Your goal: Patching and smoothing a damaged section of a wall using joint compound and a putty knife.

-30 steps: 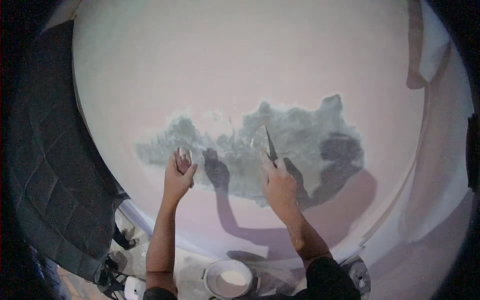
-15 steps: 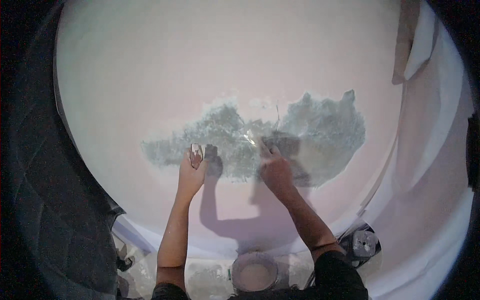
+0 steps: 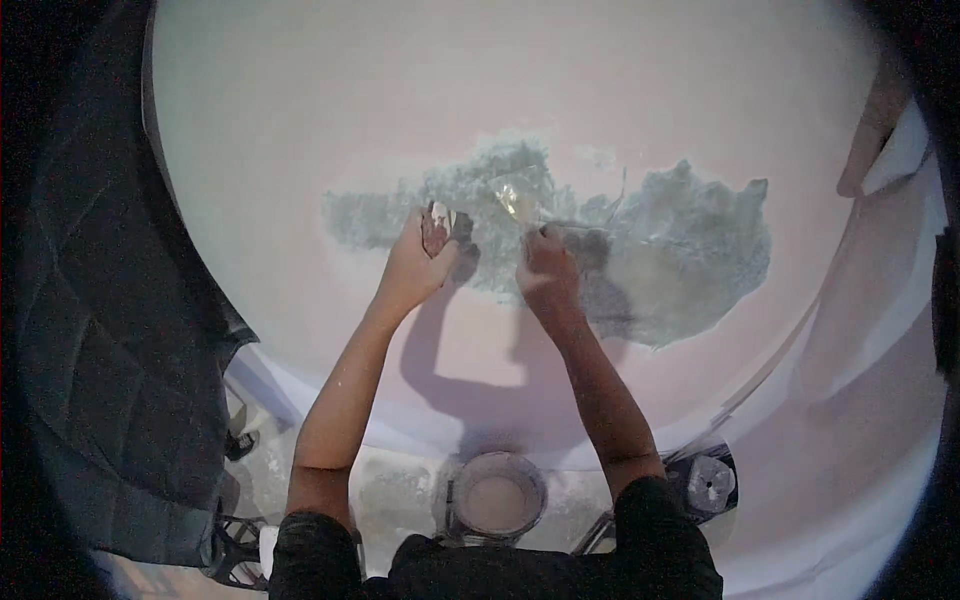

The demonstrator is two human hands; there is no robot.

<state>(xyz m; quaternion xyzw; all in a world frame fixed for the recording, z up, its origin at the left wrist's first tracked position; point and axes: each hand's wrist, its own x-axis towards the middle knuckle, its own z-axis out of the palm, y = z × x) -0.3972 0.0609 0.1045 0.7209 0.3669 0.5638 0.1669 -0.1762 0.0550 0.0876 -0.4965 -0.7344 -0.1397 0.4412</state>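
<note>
A pale pinkish wall (image 3: 480, 70) carries an irregular grey patch (image 3: 690, 240) with whitish, feathered edges. My right hand (image 3: 548, 275) is closed on a scraper, and its shiny blade (image 3: 515, 203) lies against the middle-left part of the patch. The scraper's handle is mostly hidden in my fingers. To its left, my left hand (image 3: 412, 268) grips a reddish-brown tool smeared with white (image 3: 437, 228) in front of the patch's lower edge. The exact kind of that tool is hard to make out. Shadows of both hands fall on the wall.
Below the wall, near my body, stands a round bucket (image 3: 543, 485) with pale contents. Right of it, a pale-smeared item (image 3: 710, 484) sits in a dark holder. Dark quilted cloth (image 3: 110, 350) hangs at the left, and white sheeting (image 3: 860, 330) drapes the right side.
The view has shifted. My right hand has moved the scraper up and left across the grey patch. My left hand has risen too, and the two hands are closer together.
</note>
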